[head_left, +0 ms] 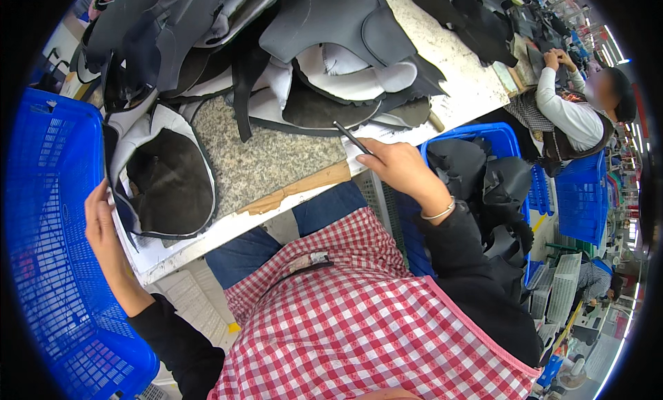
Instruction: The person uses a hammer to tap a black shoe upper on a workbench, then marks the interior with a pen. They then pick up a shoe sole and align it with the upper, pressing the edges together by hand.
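Observation:
At the table's left end, my left hand (103,224) has its fingers at the outer edge of a shoe upper (206,186), seeming to grip it; part of the grip is hidden. This black upper with white lining lies with its dark, hollow inside facing up. A slim black pen-like tool (352,138) is held between the fingers of my right hand (404,167), its tip pointing away and to the left, over the table's front. Just beyond the tool is a heap of similar black uppers (314,27), some showing white lining.
A speckled stone slab (259,158) is set in the white table (473,89). Blue baskets stand at the left (55,213) and right (507,134); the right one holds black pieces (459,169). Another person (580,113) sits at the far right, near more black pieces (476,31).

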The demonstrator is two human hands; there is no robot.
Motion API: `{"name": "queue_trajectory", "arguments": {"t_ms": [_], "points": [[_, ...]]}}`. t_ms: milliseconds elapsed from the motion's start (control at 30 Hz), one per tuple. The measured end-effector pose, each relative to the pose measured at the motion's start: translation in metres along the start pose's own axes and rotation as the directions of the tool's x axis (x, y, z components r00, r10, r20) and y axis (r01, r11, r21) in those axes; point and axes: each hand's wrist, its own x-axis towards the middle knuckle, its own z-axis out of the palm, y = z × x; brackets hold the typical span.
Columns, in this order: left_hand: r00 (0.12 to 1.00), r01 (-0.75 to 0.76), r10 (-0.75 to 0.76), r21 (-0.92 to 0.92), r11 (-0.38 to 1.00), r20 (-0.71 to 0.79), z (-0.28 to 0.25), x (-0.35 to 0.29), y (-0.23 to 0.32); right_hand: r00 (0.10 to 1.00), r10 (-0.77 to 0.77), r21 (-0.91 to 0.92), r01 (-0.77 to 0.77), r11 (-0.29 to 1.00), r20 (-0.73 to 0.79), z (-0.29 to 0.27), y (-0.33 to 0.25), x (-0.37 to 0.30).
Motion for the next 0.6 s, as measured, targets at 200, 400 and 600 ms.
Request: {"name": "queue_trajectory", "arguments": {"t_ms": [200, 400, 600], "points": [[0.907, 0.402, -0.412, -0.114, 0.909, -0.084, -0.029, 0.059, -0.093, 0.997, 0.061, -0.033, -0.059, 0.998, 0.052, -0.019, 0.014, -0.034], [0.957, 0.267, -0.252, -0.095, 0.959, 0.141, -0.011, 0.141, -0.199, 0.987, 0.114, -0.175, -0.094, 0.98, 0.112, 0.016, 0.005, 0.011], [0.918, 0.378, -0.371, -0.034, 0.925, 0.139, 0.01, 0.15, -0.15, 0.988, 0.062, 0.183, -0.036, 0.982, -0.139, 0.05, 0.015, 0.041]]}}
